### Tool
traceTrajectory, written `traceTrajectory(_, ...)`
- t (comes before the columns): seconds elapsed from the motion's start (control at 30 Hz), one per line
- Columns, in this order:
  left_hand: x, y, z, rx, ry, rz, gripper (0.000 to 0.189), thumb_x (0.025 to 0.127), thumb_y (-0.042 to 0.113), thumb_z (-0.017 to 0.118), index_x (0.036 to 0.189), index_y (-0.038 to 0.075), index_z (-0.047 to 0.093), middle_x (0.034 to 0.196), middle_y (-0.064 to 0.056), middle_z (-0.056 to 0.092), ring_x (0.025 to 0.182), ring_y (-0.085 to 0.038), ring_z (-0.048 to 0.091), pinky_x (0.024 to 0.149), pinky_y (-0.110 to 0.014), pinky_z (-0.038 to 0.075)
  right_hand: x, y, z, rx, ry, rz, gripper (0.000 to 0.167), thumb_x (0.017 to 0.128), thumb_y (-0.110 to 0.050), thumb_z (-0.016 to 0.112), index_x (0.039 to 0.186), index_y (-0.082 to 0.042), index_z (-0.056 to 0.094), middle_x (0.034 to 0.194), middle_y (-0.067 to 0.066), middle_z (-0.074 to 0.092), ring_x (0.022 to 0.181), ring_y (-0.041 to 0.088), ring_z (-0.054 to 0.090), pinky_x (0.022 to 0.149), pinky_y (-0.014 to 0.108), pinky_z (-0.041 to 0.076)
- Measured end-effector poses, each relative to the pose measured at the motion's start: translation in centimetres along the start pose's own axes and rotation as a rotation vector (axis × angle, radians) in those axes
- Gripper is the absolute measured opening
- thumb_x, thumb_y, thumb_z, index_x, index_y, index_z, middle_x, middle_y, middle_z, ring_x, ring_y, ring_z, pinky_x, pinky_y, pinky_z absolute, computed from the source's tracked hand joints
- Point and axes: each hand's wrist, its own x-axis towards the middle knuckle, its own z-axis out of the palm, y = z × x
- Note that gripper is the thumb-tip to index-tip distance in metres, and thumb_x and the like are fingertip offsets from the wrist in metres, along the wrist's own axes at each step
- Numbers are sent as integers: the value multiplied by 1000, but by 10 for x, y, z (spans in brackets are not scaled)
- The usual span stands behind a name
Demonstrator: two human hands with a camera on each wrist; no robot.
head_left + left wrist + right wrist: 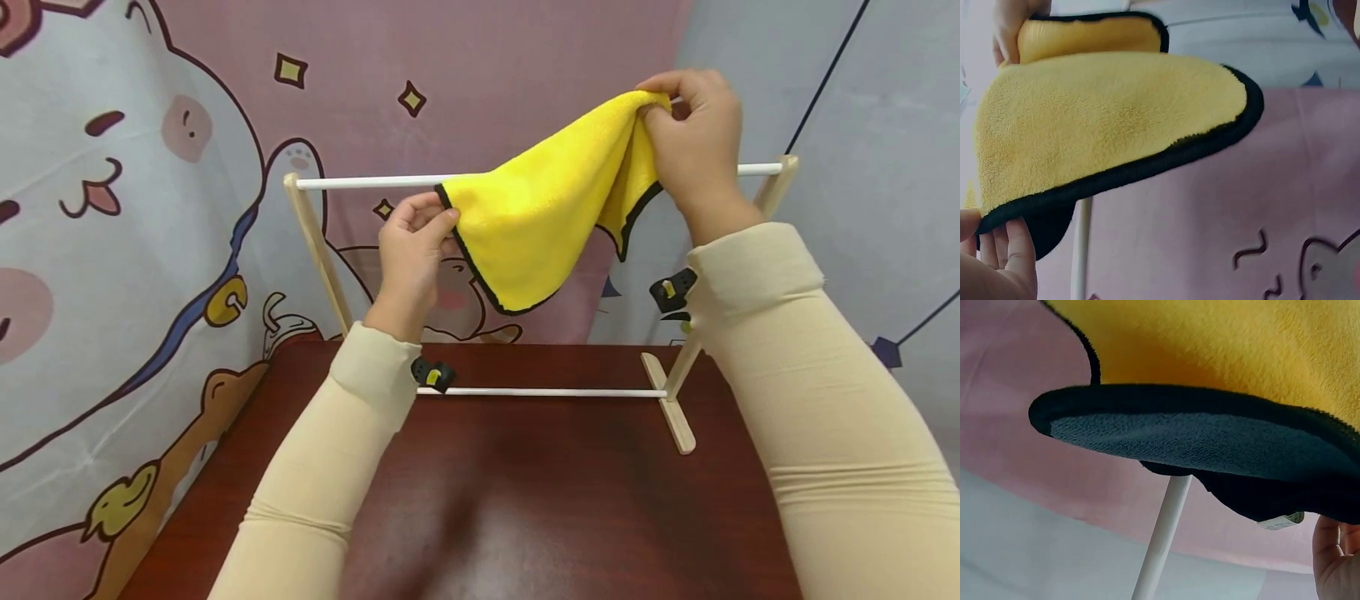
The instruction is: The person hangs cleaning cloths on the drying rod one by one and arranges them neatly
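Head view: a printed backdrop (525,58) stands behind a dark red desk (555,492). The desk carries a rack (318,258) with wooden posts and white upper and lower rods; only this view shows its posts and foot. The yellow cloth (536,217) is held up at the upper rod (375,182) and hides the middle of it; contact between the two cannot be determined. Right hand (697,137): fingers pinch the cloth's upper right corner. Left hand (412,250): fingers and thumb pinch its left edge, lower than the right hand. The left wrist view shows this grip close up, across the black edging (1129,175). The right wrist view exposes the grey underside (1179,437) and a small label (1282,521), both unseen in the head view. The label's marks are too small to read.
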Motion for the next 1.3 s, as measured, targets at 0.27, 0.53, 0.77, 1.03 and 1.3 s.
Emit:
traceTrajectory(0.27,26,26,5,-25,30,111,14,87,-8,64,87,6,63,80,-3,62,74,-15,59,71,-26,54,7,0,-5,19,25,18,19,93,-9,59,102,-16,75,90,-14,45,79,0,46,72,16,41)
traceTrajectory(0.53,46,43,12,14,26,182,11,88,-5,64,88,6,62,83,-4,62,80,-16,59,77,-28,54,14,-1,-8,49,50,27,18,95,-11,59,102,-16,74,93,-13,45,81,1,47,75,17,43)
traceTrajectory(0.77,60,57,18,48,29,198,9,89,-3,64,90,5,63,92,-8,63,86,-16,61,82,-28,54,22,-6,-9,69,74,7,19,95,-9,59,101,-17,75,92,-13,44,81,1,48,78,17,46)
traceTrajectory(1.03,71,71,24,120,74,186,8,91,0,63,91,7,63,94,-3,62,86,-13,58,80,-25,52,31,-4,-5,17,100,-10,20,95,-9,59,102,-16,76,90,-14,42,81,-1,45,79,16,44)
traceTrajectory(1.3,81,70,25,136,99,166,7,91,0,63,91,7,63,94,-5,60,86,-14,58,79,-24,51,33,11,5,-55,72,3,21,94,-9,57,104,-13,76,87,-17,40,82,-3,41,79,16,39)
